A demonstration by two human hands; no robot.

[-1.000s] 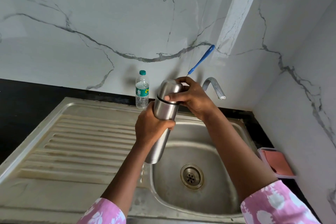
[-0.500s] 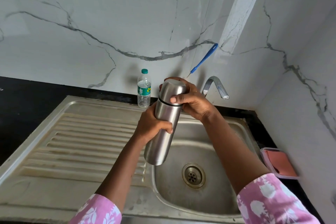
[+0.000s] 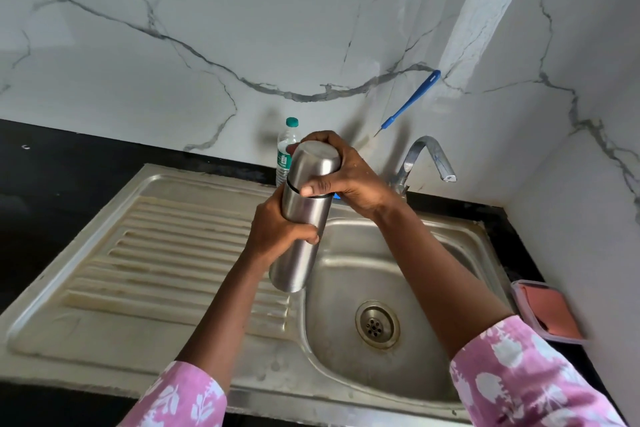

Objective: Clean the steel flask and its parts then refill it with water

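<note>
Change: since a second ago I see the flask (image 3: pixel 300 218) lifted a little higher and more upright, with the right thumb shifted lower on the cap (image 3: pixel 317 163); both hands keep their hold.
Left hand (image 3: pixel 277 234): comes up from the lower left, fingers curled round the middle of the flask body, gripping it, thumb side hidden behind the steel.
Right hand (image 3: pixel 349 177): reaches in from the right, wrist bent, fingers wrapped over the far side of the cap and the thumb pressed on its near side just above the dark seam.
Flask: held in the air, tilted slightly, cap end up and away from me, base hanging over the line where drainboard (image 3: pixel 138 253) meets basin (image 3: pixel 415 288). Cap sits on the body; a thin dark gap shows at the seam.
Bottle (image 3: pixel 286 149): stands upright at the wall behind the flask, partly hidden by the cap.
Tap (image 3: pixel 429 159): just right of the right hand, spout pointing right and down, apart from the knuckles.
Brush (image 3: pixel 412 100): blue handle leans against the wall above the tap.
Box (image 3: pixel 547 312): pink-lidded, on the dark counter right of the basin, near the side wall.
Room: open basin lies below and right of the flask, drain (image 3: pixel 376 324) under the right forearm; ribbed drainboard is free to the left; the side wall closes in on the right; both sleeves (image 3: pixel 512 378) sit over the sink's near rim.
</note>
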